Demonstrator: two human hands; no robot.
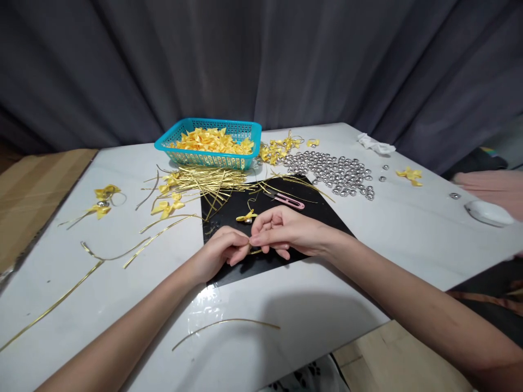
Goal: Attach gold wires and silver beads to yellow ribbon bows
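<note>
— Where's the wire (256, 251)?
— Between your hands over the black mat (327, 218), lying left-right. Your left hand (223, 251) and right hand (281, 231) both pinch it, fingertips touching; the bow (245, 216) sits just beyond.

A makeshift craft workspace is shown, probably set up in a home — a white table (408, 228) is backed by a grey curtain (261, 60) rather than shop fittings. Handicraft supplies are spread across it: a teal basket (245, 130) of yellow ribbon bows near the far edge, gold wire ties (204, 182) and silver bells (335, 171) beside it — and flattened cardboard (32, 190) along the left edge.
</note>
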